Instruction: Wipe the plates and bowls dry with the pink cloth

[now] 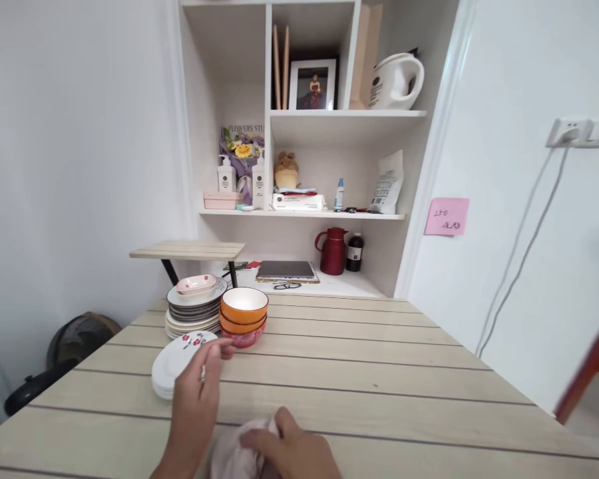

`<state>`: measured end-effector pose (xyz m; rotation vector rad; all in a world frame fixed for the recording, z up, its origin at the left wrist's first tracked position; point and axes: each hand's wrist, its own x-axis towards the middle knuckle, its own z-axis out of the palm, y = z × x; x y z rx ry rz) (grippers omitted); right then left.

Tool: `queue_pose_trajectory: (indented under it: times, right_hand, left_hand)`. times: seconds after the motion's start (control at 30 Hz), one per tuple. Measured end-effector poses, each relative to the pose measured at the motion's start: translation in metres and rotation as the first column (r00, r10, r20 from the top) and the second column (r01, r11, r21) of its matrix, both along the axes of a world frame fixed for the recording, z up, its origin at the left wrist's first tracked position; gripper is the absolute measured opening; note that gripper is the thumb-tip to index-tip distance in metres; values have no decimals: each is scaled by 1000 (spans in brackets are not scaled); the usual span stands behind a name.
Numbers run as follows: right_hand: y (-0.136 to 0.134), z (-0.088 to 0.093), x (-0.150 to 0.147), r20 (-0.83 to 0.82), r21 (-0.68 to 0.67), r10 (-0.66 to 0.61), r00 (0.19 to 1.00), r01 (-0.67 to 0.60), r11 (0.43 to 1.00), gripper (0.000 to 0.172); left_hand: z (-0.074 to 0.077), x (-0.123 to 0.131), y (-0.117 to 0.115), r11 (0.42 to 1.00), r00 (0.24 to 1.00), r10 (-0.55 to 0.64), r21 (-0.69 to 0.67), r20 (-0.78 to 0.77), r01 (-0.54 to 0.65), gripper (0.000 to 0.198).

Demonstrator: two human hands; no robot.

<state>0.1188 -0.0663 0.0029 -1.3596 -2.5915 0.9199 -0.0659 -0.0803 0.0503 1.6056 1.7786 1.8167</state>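
Note:
My left hand [196, 398] reaches forward over the wooden table [379, 372], its fingers curled at the edge of a small stack of white plates [172, 366] with a red flower print. My right hand [289, 452] lies near the table's front edge, its fingers closed on a pale pink cloth [232, 456]. Just beyond the left hand stand stacked orange bowls [243, 311] on a red bowl. A taller stack of plates [192, 309] with a small pink dish [196, 285] on top sits behind.
Behind the table a white shelf unit [309, 213] holds a red jug [333, 251], a dark bottle, a tablet, glasses, bottles and a framed photo. A small wooden stool top [187, 251] stands at the back left. A cable hangs from a wall socket [574, 133] on the right.

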Motion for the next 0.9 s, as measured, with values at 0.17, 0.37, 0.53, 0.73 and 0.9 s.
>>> queue_pose_trajectory:
  times: [0.17,0.37,0.53,0.73,0.9]
  right_hand:
    - [25,14,3,-100,270,7,995,20,963,60]
    - [50,54,69,-581,-185,145,801,-304,935,53]
    - [70,33,73,-817,-203,-342,465,324,924,76]
    - [92,3,80,-775,-464,-596,211,451,763,75]
    - [98,-8,86,-756,-323,-599,265,645,693,75]
  left_hand:
    - [12,43,33,928,943,-326,-167,63,332,45]
    - [-9,82,63,710,756,-626,-262,189,654,74]
    - [-43,95,78,924,935,-282,-201,216,325,78]
    - [-57,86,91,913,973,-190,-342,133,225,75]
    - [-61,84,98,890,964,-213,-374,161,259,75]
